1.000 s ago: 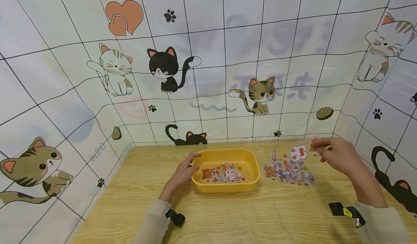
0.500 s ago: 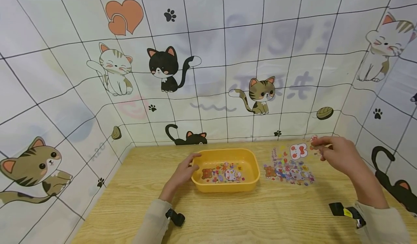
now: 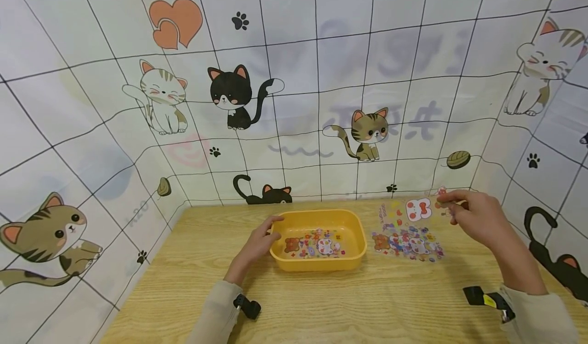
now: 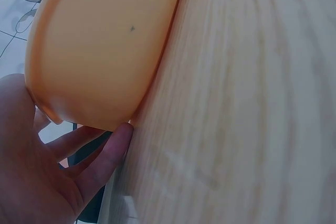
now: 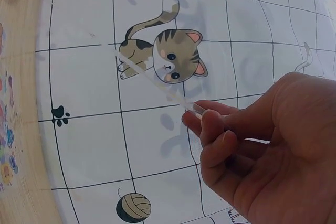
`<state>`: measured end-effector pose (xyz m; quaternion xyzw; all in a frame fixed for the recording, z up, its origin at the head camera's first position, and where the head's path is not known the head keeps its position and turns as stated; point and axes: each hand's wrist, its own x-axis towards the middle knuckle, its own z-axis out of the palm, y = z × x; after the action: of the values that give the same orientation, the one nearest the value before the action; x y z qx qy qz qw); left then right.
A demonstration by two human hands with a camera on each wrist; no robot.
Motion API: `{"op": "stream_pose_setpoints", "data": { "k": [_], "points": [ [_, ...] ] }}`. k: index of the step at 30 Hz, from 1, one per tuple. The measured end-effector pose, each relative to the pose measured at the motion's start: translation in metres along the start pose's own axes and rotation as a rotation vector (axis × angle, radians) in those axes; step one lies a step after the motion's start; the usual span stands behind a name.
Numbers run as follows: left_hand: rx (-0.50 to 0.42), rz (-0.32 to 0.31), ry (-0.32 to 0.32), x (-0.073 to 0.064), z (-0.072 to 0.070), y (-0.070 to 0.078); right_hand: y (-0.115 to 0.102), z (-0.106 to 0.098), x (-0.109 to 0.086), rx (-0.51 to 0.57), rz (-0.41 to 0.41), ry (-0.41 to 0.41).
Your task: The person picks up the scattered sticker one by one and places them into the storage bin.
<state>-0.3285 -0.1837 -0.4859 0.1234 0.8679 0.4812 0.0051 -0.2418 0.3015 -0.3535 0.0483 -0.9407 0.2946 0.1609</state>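
My right hand (image 3: 478, 216) pinches the edge of a clear sticker sheet (image 3: 418, 210) printed with a white, red-bowed character. The sheet hangs above the table and appears as a thin pale edge (image 5: 152, 80) in the right wrist view. Below it, more clear sticker sheets (image 3: 409, 244) lie on the table, with bears and small colourful figures. To the left stands a yellow plastic basin (image 3: 317, 265), with a similar sticker sheet (image 3: 314, 244) lying inside. My left hand (image 3: 257, 242) holds the basin's left end; the left wrist view has its fingers (image 4: 113, 148) against the basin's outer wall.
A light wood-grain table (image 3: 321, 308) carries everything. Behind it and on both sides rise white, black-gridded coverings (image 3: 294, 94) printed with cartoon cats. The back covering meets the table close behind the basin. Each wrist wears a black strap.
The pinched sticker sheet has risen slightly and shifted a little left, separating from the sheets below. My right hand has moved up slightly. The left hand and basin have stayed put.
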Motion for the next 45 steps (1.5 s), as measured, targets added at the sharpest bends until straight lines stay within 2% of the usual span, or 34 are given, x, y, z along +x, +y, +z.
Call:
{"op": "stream_pose_setpoints", "data": {
  "k": [9,21,30,38,45],
  "points": [
    [0.008,-0.004,0.005,0.0,-0.001,-0.001,-0.006,0.003,-0.001,0.022,-0.029,0.066],
    [0.0,0.012,-0.002,0.001,0.0,0.001,-0.015,0.009,-0.002,0.05,-0.111,0.096],
    [0.014,-0.002,0.0,0.0,-0.001,0.0,-0.025,0.013,-0.001,0.075,-0.136,0.079],
    [0.017,0.01,-0.006,0.001,0.0,0.001,-0.046,0.017,0.007,0.059,-0.155,0.048],
    [0.015,0.001,-0.002,-0.001,-0.001,0.003,-0.069,0.026,0.017,0.073,-0.155,-0.036]
  ]
}}
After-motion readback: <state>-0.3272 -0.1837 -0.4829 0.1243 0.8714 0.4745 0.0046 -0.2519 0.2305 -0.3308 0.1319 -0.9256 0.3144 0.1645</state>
